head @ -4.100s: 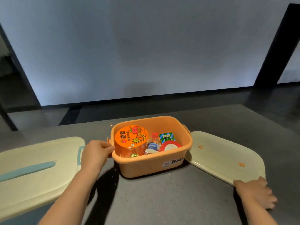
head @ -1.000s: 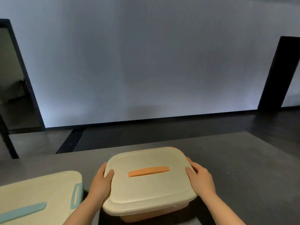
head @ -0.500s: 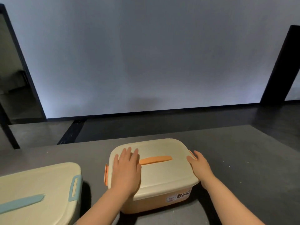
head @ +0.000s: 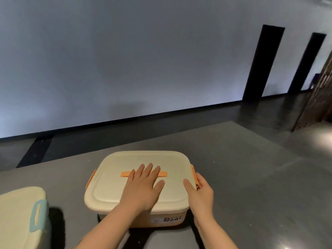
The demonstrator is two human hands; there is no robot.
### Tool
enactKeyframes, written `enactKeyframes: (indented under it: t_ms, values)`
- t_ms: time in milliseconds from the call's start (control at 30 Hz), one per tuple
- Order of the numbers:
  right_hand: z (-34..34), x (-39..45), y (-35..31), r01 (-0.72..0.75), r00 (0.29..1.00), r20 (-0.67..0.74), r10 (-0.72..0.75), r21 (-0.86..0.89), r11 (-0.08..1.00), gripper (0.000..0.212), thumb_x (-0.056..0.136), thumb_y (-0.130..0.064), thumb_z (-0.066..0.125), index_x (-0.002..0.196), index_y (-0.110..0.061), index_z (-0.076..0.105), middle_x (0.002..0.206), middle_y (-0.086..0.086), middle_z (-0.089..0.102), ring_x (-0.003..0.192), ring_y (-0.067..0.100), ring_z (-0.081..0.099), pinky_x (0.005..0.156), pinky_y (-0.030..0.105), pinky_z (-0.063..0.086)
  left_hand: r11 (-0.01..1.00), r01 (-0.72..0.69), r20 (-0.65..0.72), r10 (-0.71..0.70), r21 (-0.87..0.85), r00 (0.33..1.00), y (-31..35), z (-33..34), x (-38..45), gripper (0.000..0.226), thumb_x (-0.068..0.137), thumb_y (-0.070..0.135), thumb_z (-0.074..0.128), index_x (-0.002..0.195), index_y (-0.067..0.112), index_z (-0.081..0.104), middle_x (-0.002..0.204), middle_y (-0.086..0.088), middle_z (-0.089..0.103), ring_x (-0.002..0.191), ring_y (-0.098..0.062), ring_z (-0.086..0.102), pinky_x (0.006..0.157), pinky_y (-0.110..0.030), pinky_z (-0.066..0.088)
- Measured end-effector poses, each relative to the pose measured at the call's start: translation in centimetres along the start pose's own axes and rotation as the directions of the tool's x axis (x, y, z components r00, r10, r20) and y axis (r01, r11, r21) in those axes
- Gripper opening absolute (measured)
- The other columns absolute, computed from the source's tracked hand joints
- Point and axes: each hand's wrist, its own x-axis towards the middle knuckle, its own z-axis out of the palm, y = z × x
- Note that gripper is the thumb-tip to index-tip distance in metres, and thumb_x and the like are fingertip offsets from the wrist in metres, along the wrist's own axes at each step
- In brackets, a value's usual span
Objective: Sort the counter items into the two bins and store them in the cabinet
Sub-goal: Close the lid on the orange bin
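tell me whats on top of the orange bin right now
A cream lid with an orange handle covers the orange bin; the left hand presses flat on it. Contents are hidden.

pale wall (head: 125,60), dark glossy floor (head: 269,112).

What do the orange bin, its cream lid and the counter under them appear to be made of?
Orange bin: likely moulded plastic, smooth, with a printed logo on its front wall.
Cream lid: probably matte plastic, with rounded corners, a stepped moulded rim and an orange handle strip.
Counter: a dark grey hard slab, faintly speckled with a dull sheen; stone, composite or laminate cannot be told apart.
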Motion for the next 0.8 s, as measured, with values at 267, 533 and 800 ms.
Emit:
enactKeyframes:
  t_ms: [267, 533, 800]
  values:
    - [-0.3, -0.4, -1.4, 0.130, 0.988, -0.035, -0.148, -0.308, 0.942, 0.042, 0.090, -0.021, 0.063, 0.131, -0.028, 0.058, 0.121, -0.009, 0.066, 0.117, 0.019, 0.057, 0.100, 0.035, 0.044, 1.000, 0.008, -0.023, -0.009, -0.022, 1.000, 0.3, 0.1, 0.0, 0.058, 0.094, 0.060, 0.012, 0.149, 0.044, 0.007, 0.160, 0.012, 0.001, 0.148, -0.016, -0.003, 0.118, -0.041, -0.002]
    - [-0.3, 0.3, -1.7, 0.351, 0.935, 0.263, -0.239, -0.788, 0.505, 0.049, 0.102, -0.036, 0.033, 0.150, -0.026, 0.026, 0.157, -0.003, 0.027, 0.146, 0.019, 0.021, 0.120, 0.040, 0.014, 0.999, 0.018, -0.063, -0.021, -0.047, 0.998, 0.6, 0.0, 0.1, 0.055, 0.096, 0.055, 0.019, 0.149, 0.040, 0.018, 0.159, 0.010, 0.011, 0.148, -0.016, 0.005, 0.119, -0.040, 0.003]
    - [7.0, -2.7, -2.7, 0.651, 0.757, 0.643, -0.120, -0.726, 0.220, 0.059, 0.101, -0.047, 0.015, 0.154, -0.024, 0.001, 0.162, 0.002, -0.004, 0.149, 0.022, -0.007, 0.121, 0.042, -0.005, 0.918, 0.220, -0.314, -0.327, -0.330, 0.891, -3.1, -1.5, -2.2, 0.042, 0.098, 0.032, 0.037, 0.139, 0.026, 0.042, 0.151, 0.004, 0.036, 0.141, -0.015, 0.028, 0.116, -0.032, 0.021]
